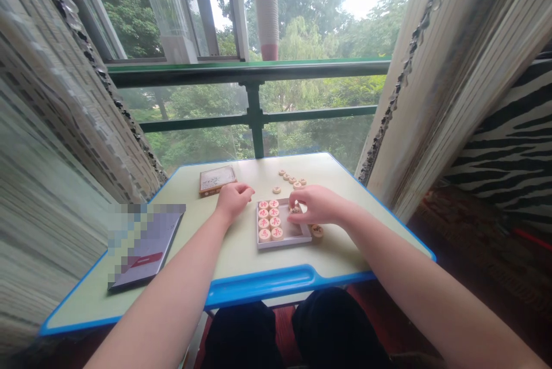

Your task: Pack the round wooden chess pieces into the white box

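A shallow white box on the table holds several round wooden Chinese chess pieces with red characters, in two columns on its left side. Over the box's right part, my right hand has its fingers closed around a Chinese chess piece, which is partly hidden by them. One dark-marked piece lies on the table just right of the box, below that hand. My left hand rests left of the box with its fingers curled, and nothing shows in them.
Several loose pieces lie beyond the box. A flat box with a patterned top stands behind my left hand. On the left lies a dark, partly blurred flat item. The table has a blue edge; a green railing and curtains surround it.
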Action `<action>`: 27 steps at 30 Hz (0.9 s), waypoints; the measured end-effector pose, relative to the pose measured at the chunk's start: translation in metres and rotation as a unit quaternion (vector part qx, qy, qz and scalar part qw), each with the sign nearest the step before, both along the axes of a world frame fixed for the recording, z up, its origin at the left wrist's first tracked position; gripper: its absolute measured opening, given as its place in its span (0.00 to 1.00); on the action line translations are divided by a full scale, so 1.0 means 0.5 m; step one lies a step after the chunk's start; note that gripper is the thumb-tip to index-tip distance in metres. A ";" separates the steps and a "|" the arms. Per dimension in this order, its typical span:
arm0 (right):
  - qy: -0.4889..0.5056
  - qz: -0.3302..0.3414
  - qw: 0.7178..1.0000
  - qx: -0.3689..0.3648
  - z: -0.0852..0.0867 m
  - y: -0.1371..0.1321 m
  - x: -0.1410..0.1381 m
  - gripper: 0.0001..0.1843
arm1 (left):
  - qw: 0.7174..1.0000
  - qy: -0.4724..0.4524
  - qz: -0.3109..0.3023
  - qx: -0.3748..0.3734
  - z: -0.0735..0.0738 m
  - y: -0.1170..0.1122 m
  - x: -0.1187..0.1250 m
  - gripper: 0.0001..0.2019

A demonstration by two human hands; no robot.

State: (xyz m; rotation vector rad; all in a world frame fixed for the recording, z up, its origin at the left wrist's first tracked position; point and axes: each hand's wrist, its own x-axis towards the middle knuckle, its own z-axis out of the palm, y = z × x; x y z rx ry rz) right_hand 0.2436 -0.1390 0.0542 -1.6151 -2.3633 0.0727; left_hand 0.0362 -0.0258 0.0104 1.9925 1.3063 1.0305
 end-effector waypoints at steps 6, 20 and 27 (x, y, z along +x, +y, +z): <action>-0.014 0.035 0.998 0.053 -0.022 0.005 -0.016 0.13 | 1.000 0.015 0.002 -0.005 -0.002 0.001 0.002 0.11; -0.083 0.013 0.995 0.060 -0.033 0.010 -0.034 0.03 | 0.998 0.059 -0.009 0.004 -0.008 0.003 0.002 0.12; -0.067 0.002 0.997 0.044 -0.030 0.007 -0.036 0.03 | 0.997 0.075 -0.016 0.002 -0.008 0.002 0.003 0.12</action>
